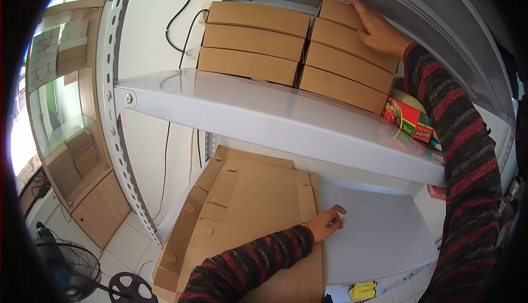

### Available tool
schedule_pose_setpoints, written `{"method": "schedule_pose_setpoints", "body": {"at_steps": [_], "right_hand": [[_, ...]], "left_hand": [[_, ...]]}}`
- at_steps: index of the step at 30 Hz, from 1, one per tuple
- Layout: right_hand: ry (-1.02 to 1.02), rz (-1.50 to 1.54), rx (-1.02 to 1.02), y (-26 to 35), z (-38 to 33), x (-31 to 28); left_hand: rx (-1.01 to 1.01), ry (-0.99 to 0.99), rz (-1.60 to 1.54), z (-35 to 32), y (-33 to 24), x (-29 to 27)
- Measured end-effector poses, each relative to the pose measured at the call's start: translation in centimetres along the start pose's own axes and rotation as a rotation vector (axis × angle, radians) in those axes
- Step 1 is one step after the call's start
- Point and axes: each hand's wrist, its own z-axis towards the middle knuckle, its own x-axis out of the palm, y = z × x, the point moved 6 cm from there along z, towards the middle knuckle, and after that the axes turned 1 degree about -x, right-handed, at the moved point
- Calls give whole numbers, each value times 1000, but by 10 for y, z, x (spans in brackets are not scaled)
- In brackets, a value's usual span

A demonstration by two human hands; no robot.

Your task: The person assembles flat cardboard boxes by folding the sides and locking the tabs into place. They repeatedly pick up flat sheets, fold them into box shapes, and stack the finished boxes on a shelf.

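My right hand (377, 28) reaches up to the upper white shelf (264, 116) and rests on the top brown cardboard box (340, 12) of the right stack (344, 66), fingers spread flat over it. A second stack of brown boxes (253, 42) stands just to its left. My left hand (329, 221) lies on the lower white shelf (374, 231), fingers loosely curled, touching the right edge of a pile of flattened cardboard (247, 209). It grips nothing that I can see. Both sleeves are dark with red stripes.
A colourful long box (410, 119) lies on the upper shelf, right of the stacks. A perforated metal upright (118, 138) frames the rack's left side. A wooden glass cabinet (66, 116) stands at left, a floor fan (71, 275) below it. A yellow object (363, 290) lies on the floor.
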Motion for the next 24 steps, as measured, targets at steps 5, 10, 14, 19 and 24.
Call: {"method": "schedule_pose_setpoints", "body": {"at_steps": [5, 10, 14, 19, 24], "right_hand": [[88, 101, 27, 3, 7, 0], [71, 23, 45, -6, 10, -5], [129, 0, 150, -13, 9, -3], [-59, -121, 19, -7, 0, -5], [243, -121, 30, 56, -1, -72]], "left_hand": [[-54, 36, 21, -2, -3, 1], [-60, 49, 20, -1, -6, 2], [-22, 34, 28, -2, -5, 1], [-1, -7, -10, -4, -6, -3], [50, -100, 11, -7, 1, -14]]}}
